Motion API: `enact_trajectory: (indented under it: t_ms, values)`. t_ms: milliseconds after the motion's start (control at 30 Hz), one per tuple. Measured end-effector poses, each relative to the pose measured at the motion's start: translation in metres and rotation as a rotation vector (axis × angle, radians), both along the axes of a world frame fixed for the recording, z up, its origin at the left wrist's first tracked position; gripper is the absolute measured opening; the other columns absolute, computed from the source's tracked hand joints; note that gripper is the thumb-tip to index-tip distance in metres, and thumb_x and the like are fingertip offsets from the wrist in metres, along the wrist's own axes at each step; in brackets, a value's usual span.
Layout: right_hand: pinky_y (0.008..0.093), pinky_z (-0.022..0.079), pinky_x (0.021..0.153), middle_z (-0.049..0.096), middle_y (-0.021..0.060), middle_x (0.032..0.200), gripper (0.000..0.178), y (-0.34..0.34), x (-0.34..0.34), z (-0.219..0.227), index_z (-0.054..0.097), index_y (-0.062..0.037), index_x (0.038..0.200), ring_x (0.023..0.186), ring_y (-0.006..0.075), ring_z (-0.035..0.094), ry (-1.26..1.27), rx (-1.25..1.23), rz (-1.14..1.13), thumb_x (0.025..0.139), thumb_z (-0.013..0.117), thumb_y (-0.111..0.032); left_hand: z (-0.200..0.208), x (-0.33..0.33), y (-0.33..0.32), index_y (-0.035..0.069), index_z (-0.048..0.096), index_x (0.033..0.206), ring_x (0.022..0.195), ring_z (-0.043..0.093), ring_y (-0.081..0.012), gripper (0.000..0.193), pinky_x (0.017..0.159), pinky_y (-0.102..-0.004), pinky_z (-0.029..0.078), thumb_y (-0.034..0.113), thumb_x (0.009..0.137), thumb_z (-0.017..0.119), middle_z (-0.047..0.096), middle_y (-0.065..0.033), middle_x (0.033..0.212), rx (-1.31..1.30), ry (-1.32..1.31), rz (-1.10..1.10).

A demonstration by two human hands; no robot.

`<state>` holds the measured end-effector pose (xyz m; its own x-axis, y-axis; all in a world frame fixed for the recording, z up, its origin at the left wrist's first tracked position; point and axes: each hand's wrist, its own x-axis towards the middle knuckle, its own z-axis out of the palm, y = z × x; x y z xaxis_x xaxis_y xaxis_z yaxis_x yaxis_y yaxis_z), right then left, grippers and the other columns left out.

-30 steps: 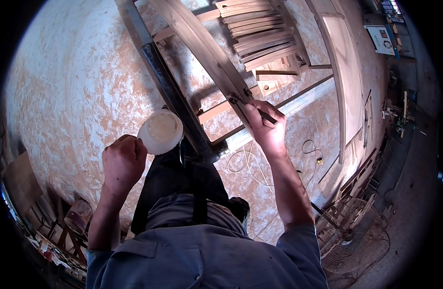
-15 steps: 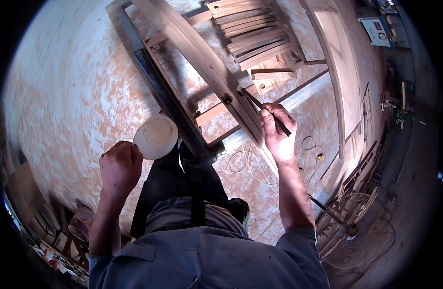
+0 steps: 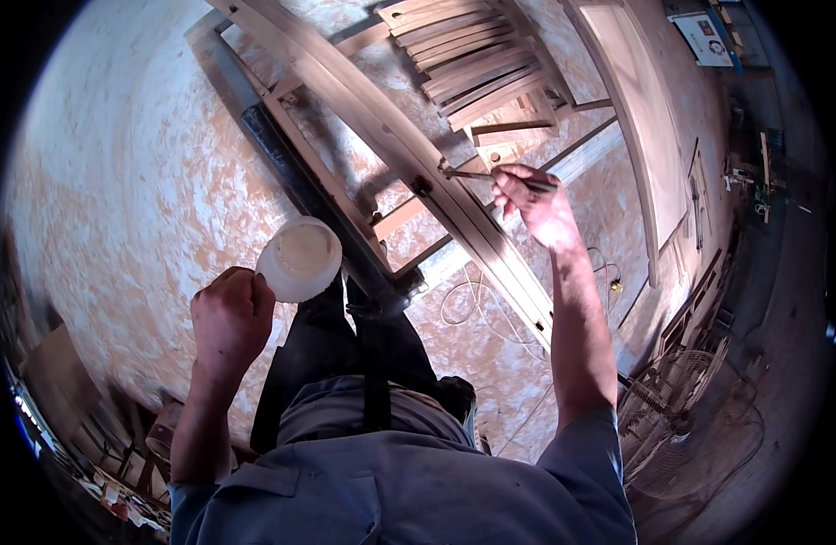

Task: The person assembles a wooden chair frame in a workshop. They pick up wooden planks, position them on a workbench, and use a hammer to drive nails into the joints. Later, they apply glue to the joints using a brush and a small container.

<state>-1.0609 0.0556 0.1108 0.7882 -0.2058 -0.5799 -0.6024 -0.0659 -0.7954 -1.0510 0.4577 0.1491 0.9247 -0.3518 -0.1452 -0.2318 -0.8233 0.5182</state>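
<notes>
My left hand point(image 3: 231, 318) is closed on the rim of a round white plastic tub point(image 3: 274, 272), which has pale stuff inside. Between the fingers of my right hand point(image 3: 545, 211) is a slim, dark brush-like stick point(image 3: 472, 174). Its tip meets the long wooden beam point(image 3: 363, 118) at a small slot on the right edge. Beside that tip, a dark mortise hole point(image 3: 422, 186) is cut in the beam. The beam slants from the upper left toward my right forearm.
Under the beam stands a frame with a dark metal tube point(image 3: 295, 163). Several wooden slats point(image 3: 482, 64) lie stacked beyond it. A wooden panel point(image 3: 641, 118) rests at the right. A thin cable point(image 3: 468, 304) loops on the floor, and a fan point(image 3: 677, 418) stands lower right.
My right hand has moved slightly up and right, and the stick has swung from steeply slanted to nearly level, its tip still at the beam. My left hand with the tub has barely shifted.
</notes>
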Motion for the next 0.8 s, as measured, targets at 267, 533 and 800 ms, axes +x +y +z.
enact_trajectory:
  t_ms: [267, 533, 800]
  values:
    - [0.0323, 0.056, 0.069, 0.071, 0.0072, 0.092, 0.016, 0.015, -0.011, -0.008, 0.07, -0.0049, 0.103, 0.079, 0.0172, 0.068, -0.553, -0.552, 0.403, 0.091, 0.07, -0.015, 0.0, 0.002, -0.005, -0.002, 0.055, 0.068, 0.058, 0.059, -0.0377, 0.02, 0.055, -0.0427, 0.048, 0.003, 0.087, 0.058, 0.061, -0.0177, 0.069, 0.014, -0.003, -0.014]
    - [0.0359, 0.059, 0.07, 0.07, 0.0096, 0.089, 0.008, 0.052, -0.021, 0.003, 0.07, -0.008, 0.094, 0.08, 0.0255, 0.071, -0.495, -0.878, 0.522, 0.088, 0.07, -0.013, -0.003, 0.001, -0.005, 0.003, 0.049, 0.062, 0.053, 0.056, -0.0355, 0.025, 0.051, -0.044, 0.045, 0.006, 0.084, 0.061, 0.058, -0.0146, 0.065, 0.001, -0.047, -0.002]
    - [0.0347, 0.055, 0.072, 0.07, 0.015, 0.091, 0.017, 0.036, -0.034, -0.012, 0.069, -0.001, 0.1, 0.079, 0.0276, 0.07, -0.375, -0.66, 0.075, 0.092, 0.069, -0.016, -0.001, 0.001, -0.005, 0.002, 0.05, 0.063, 0.053, 0.056, -0.0357, 0.025, 0.051, -0.0438, 0.046, 0.005, 0.084, 0.061, 0.059, -0.0152, 0.067, -0.006, -0.037, -0.001]
